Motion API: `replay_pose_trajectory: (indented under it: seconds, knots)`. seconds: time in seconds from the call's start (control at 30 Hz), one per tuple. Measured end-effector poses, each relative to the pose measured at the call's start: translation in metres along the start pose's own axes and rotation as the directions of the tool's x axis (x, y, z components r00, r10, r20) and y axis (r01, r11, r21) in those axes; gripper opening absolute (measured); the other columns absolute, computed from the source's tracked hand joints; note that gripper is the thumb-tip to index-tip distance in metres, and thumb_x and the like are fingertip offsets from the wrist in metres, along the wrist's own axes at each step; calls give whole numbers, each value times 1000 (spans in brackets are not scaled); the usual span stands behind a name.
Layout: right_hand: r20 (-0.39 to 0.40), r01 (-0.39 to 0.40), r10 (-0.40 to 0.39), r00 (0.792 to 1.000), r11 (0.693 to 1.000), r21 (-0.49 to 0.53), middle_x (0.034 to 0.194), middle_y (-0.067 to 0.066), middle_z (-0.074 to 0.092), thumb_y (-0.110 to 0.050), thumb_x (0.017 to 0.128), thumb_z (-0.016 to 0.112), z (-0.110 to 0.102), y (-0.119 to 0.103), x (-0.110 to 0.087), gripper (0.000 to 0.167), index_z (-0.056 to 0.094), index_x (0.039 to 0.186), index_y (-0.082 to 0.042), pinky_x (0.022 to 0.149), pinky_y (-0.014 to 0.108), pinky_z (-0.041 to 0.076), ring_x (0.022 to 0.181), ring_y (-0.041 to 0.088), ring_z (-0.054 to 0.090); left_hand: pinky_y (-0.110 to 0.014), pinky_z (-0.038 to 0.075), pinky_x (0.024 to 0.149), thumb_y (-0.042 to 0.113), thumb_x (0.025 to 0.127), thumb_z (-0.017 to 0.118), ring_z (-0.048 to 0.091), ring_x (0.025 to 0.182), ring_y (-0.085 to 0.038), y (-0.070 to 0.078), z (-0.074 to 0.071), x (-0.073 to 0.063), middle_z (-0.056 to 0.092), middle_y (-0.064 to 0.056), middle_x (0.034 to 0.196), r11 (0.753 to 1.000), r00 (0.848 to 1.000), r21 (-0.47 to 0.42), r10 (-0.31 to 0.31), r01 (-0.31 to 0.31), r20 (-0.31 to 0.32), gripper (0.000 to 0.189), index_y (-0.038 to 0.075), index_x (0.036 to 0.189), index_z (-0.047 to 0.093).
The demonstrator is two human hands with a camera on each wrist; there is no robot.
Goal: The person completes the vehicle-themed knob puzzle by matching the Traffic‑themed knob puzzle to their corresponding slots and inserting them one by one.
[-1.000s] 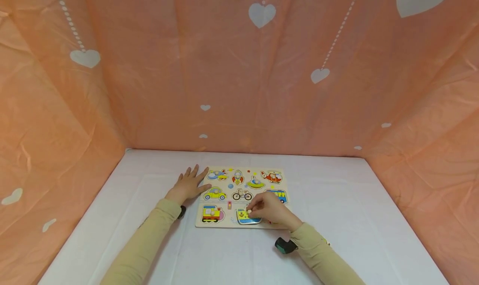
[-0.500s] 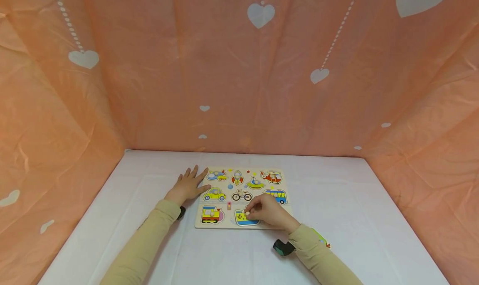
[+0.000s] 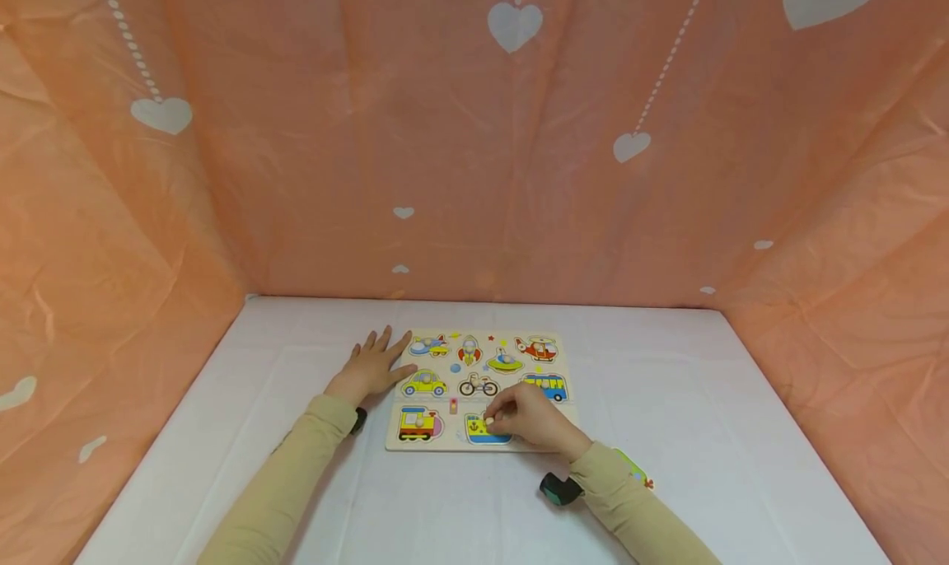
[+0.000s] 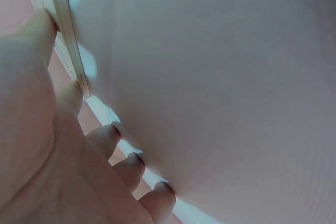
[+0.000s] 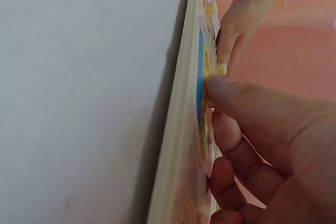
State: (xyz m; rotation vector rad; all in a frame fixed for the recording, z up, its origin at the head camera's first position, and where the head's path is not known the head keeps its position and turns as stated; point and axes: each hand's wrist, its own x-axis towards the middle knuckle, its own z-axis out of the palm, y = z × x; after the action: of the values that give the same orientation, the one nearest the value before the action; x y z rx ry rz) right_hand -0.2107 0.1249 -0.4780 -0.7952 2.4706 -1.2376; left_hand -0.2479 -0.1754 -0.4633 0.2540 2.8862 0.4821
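Note:
A wooden peg puzzle board (image 3: 455,441) with vehicle pieces lies on the white table. My right hand (image 3: 537,417) pinches the small knob of the yellow and blue ship piece (image 3: 478,437) near the board's front edge. In the right wrist view this ship piece (image 5: 200,77) looks nearly level with the board, thumb and fingertips close against it. My left hand (image 3: 368,373) is spread out at the board's left side. Its thumb and index fingertip touch the board's edge (image 4: 68,30) in the left wrist view, and the other fingertips reach the table.
On the board sit other pieces, among them a train (image 3: 419,424), a car (image 3: 425,383), a bus (image 3: 549,386) and a helicopter (image 3: 537,349). A green piece (image 3: 633,468) lies on the table, partly behind the right sleeve. Peach cloth (image 3: 474,178) walls enclose the table.
The ship piece has shifted slightly left and now sits straighter on the board, the right hand moving with it. More of the green piece shows beside the right sleeve. The left hand stays put.

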Motion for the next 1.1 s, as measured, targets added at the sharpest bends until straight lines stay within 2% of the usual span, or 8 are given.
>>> replay_pose_trajectory:
  seconds: [0.47,0.53,0.87,1.1]
  knots:
    - [34,18,-17,999,999,-26,78,-6,63,-12,81,77,-5,-1,-2,13,73,94,-12,64,22,46,72,9,55,-63,6,110,48,96,51,3,140,-49,0,-1,0,7,-26,156,1000,1000,-1,2,-2,15,73,14,153,21]
    - [37,19,-19,999,1000,-20,80,-5,63,-11,82,76,-9,-1,-5,14,72,96,-11,60,23,47,71,10,55,-63,5,110,48,96,51,3,140,-49,0,-1,0,7,-26,156,1000,1000,-1,-1,1,16,73,14,153,21]
    - [-53,56,-57,997,998,-30,89,-3,65,-14,86,72,-47,8,-25,17,71,99,-4,69,25,51,80,13,57,-63,6,110,49,96,50,4,140,-49,-1,-1,2,7,-26,155,1000,1000,5,2,-2,9,73,14,153,21]
    - [-124,23,-32,992,997,-73,87,-3,67,-15,87,71,-77,22,-47,15,73,98,-5,68,26,40,81,12,56,-64,8,109,49,96,50,5,139,-50,0,-2,1,8,-27,155,1000,1000,13,3,-3,13,73,13,153,22]
